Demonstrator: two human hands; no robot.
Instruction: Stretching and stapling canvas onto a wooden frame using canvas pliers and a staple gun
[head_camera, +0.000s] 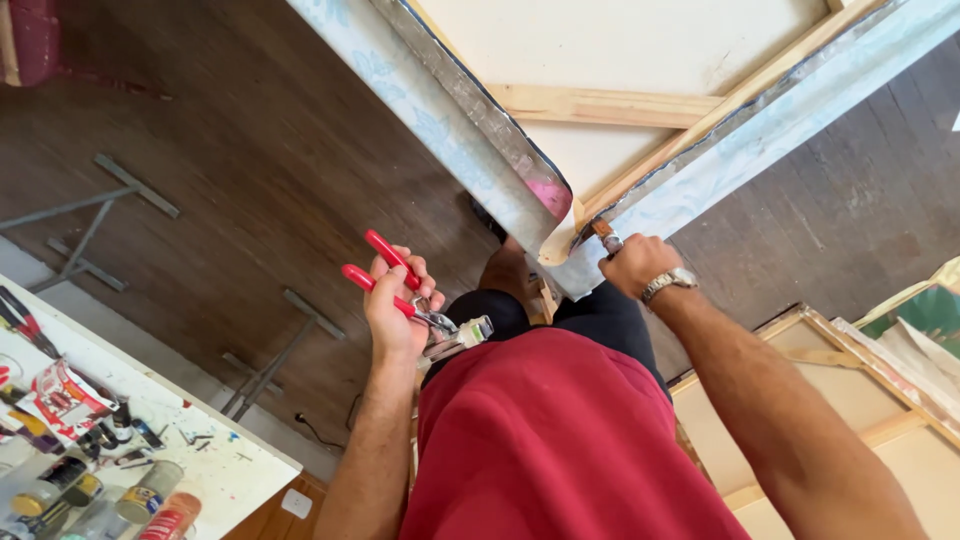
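Nearby, red-white packet (62, 398) on white table (240, 470)

The canvas (640, 60) runs off the top edge; the right hand (632, 264) hides most of a brown-handled tool (603, 232) at the canvas corner.

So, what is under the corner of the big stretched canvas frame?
Under the stretched canvas frame with wooden bars, the person's knees in black shorts and dark wooden floor show. The right hand grips the folded corner with a tool; most of that tool is covered.
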